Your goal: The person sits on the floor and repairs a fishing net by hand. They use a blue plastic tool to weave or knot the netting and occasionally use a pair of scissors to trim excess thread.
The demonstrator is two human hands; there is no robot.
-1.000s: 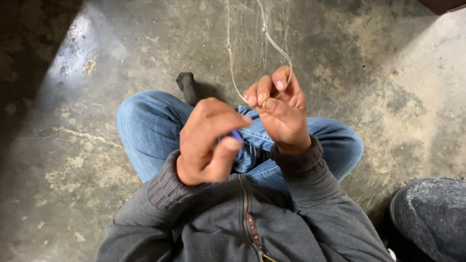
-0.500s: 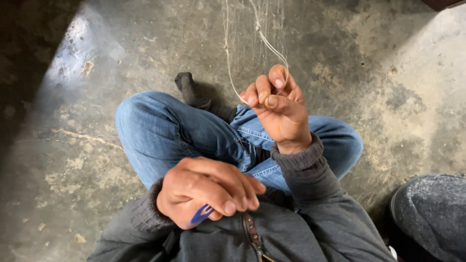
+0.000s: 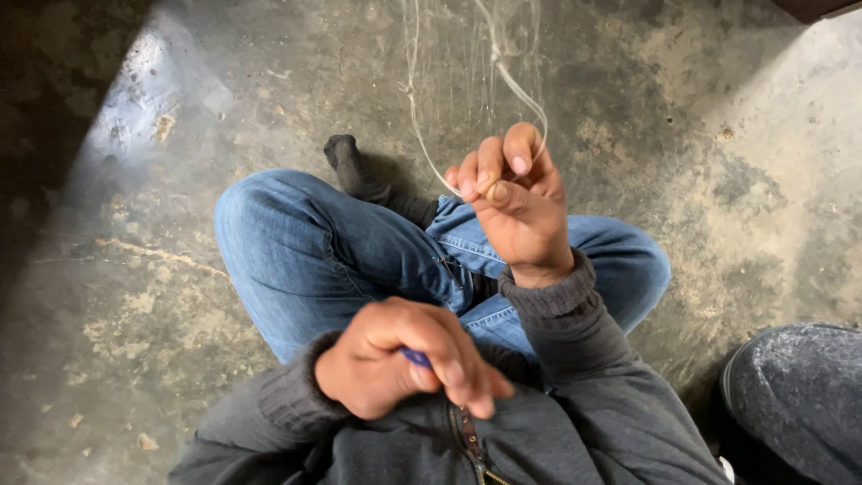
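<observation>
**Head view: right hand pinches pale threads, left hand closed on a small blue object**

The head view looks straight down on a person sitting cross-legged on a stained concrete floor (image 3: 180, 135), in blue jeans (image 3: 314, 251) and a grey zip-up top (image 3: 575, 413). One foot in a dark sock (image 3: 355, 166) pokes out past the left knee.

The right hand (image 3: 516, 202) is raised in front of the lap, palm turned towards the body. Its thumb and forefinger are pressed together on a bundle of thin pale threads (image 3: 422, 135). The other fingers are curled loosely above the pinch. From that hand the threads run up and away to the top edge of the frame, some hanging in a slack curve to the left of the hand, others looping over the fingertips on the right.

The left hand (image 3: 400, 368) is low and close to the chest, just above the zip. It is closed in a loose fist around a small blue object (image 3: 416, 357). Only a short stretch of blue shows between the fingers, so its kind cannot be told. The two hands are well apart.

At the lower right corner lies a dark grey rounded thing (image 3: 799, 404), partly cut off by the frame.
</observation>
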